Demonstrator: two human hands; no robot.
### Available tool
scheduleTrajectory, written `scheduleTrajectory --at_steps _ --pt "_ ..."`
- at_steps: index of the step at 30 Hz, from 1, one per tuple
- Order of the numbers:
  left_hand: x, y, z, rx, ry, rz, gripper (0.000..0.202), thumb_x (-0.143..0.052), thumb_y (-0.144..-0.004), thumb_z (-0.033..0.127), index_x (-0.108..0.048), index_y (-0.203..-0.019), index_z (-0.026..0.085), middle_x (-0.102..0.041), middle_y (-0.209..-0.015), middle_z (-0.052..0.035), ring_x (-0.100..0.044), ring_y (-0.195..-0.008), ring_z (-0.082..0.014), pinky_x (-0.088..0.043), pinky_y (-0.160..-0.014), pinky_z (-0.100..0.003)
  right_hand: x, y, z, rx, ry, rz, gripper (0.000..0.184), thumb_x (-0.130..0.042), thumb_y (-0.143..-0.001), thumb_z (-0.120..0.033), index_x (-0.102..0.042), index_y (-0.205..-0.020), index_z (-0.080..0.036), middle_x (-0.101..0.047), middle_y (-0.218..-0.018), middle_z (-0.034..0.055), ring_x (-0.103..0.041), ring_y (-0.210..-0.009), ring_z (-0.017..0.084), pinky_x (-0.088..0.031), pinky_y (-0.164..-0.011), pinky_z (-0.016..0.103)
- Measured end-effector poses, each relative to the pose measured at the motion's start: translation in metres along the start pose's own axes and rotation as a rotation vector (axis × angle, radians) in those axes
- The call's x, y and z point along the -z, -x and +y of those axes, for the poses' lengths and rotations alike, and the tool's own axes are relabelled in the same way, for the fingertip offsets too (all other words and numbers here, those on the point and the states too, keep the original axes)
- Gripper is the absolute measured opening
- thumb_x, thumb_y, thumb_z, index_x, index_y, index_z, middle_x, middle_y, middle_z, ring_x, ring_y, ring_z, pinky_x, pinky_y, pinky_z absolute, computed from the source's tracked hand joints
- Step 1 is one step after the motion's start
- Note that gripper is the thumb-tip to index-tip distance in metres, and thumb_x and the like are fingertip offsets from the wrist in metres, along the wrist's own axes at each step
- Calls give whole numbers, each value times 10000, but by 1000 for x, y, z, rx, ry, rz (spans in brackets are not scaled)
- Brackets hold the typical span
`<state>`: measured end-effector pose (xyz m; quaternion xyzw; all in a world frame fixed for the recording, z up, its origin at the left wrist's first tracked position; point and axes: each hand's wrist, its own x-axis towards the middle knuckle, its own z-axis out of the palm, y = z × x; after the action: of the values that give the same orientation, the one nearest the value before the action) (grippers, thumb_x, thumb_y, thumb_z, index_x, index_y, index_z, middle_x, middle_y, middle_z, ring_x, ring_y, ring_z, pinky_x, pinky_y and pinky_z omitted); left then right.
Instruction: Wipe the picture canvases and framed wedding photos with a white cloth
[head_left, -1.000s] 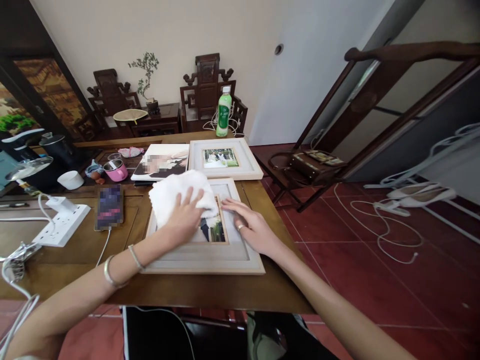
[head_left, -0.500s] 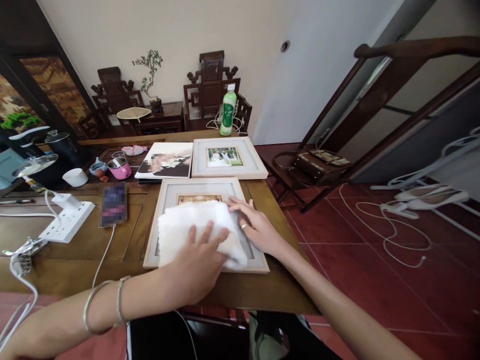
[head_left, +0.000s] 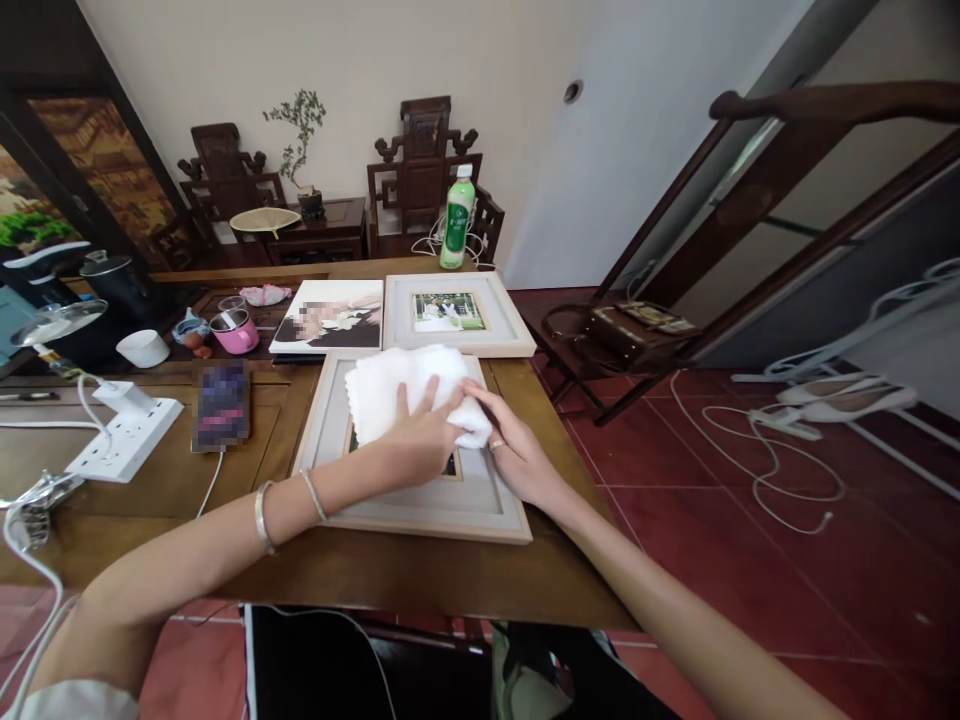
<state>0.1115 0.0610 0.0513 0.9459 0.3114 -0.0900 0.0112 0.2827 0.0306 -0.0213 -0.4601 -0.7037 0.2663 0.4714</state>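
Observation:
My left hand holds a folded white cloth down against the glass of a light wooden picture frame, its fingers spread over the cloth. The cloth and the hand cover most of the picture inside. My right hand lies along the frame's right side, fingers stretched out and fingertips touching the cloth's right edge. Behind this frame lies a second light wooden picture frame with a small outdoor photo. To its left is a photo print or album showing flowers.
A green bottle stands at the table's far edge. On the left are a phone on a cable, a white power strip, a pink cup and a white cup. A wooden chair stands at the right.
My left hand and the cloth have slid away from me, up over the frame, uncovering its lower part. My right hand's fingers have drawn together beside the cloth.

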Motion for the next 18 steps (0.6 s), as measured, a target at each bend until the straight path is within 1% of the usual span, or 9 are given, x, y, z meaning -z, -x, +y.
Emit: scheduleTrajectory --at_steps 2,4,7,9,11,13,15,18 --pt "4 12 10 -26 -11 -11 355 -426 -929 165 -606 -1233 205 -159 -1588 -123 -94 -1429 -449 -230 -1013 -758 0 0 -1 -12 -7 0 441 -361 -950 -304 -412 -1383 -236 -385 -1508 100 -318 -1410 223 -231 -1170 470" --pt "10 29 20 -67 -21 -30 352 -457 -902 149 -622 -1207 213 -204 -1578 -117 -129 -1430 -433 -252 -1026 -735 0 0 -3 -57 5 5 429 -351 -959 -315 -421 -1376 -238 -386 -1509 96 -321 -1409 212 -225 -1174 461" --pt "21 58 33 -145 -16 -87 330 -488 -859 115 -668 -1120 202 -235 -1569 -111 -157 -1428 -423 -281 -1036 -706 -1 -1 -5 -91 25 6 407 -366 -953 -292 -449 -1350 -252 -419 -1490 87 -351 -1394 203 -233 -1172 466" --pt "25 76 37 -166 -3 -95 295 -495 -863 130 -677 -1090 182 -230 -1571 -112 -161 -1429 -415 -291 -1046 -690 -2 -1 -5 -83 33 7 396 -406 -932 -264 -481 -1321 -260 -455 -1466 79 -376 -1380 206 -249 -1165 472" --pt "24 87 36 -142 17 -82 302 -505 -863 129 -662 -1115 185 -232 -1571 -103 -168 -1430 -405 -288 -1051 -689 -2 -1 -4 -65 46 3 398 -460 -896 -232 -515 -1288 -260 -479 -1448 75 -394 -1369 217 -266 -1157 476" --pt "20 91 29 -72 25 -79 345 -518 -846 95 -642 -1150 201 -254 -1564 -100 -179 -1426 -408 -281 -1040 -709 -2 -1 -4 -54 65 -1 415 -502 -852 -196 -539 -1262 -253 -497 -1431 78 -412 -1357 231 -282 -1147 483" --pt "12 88 18 9 -3 -64 405 -523 -821 53 -620 -1182 207 -263 -1559 -111 -183 -1419 -424 -272 -1016 -741 -2 -2 -4 -48 81 6 440 -521 -819 -167 -549 -1250 -248 -515 -1413 83 -430 -1344 240 -293 -1139 489" --pt "2 76 1 100 -63 28 472 -475 -804 -7 -587 -1220 186 -235 -1564 -142 -200 -1415 -425 -273 -1002 -751 -1 -2 -8 -46 94 20 469 -524 -797 -149 -542 -1256 -244 -529 -1398 87 -451 -1328 244 -310 -1129 489"
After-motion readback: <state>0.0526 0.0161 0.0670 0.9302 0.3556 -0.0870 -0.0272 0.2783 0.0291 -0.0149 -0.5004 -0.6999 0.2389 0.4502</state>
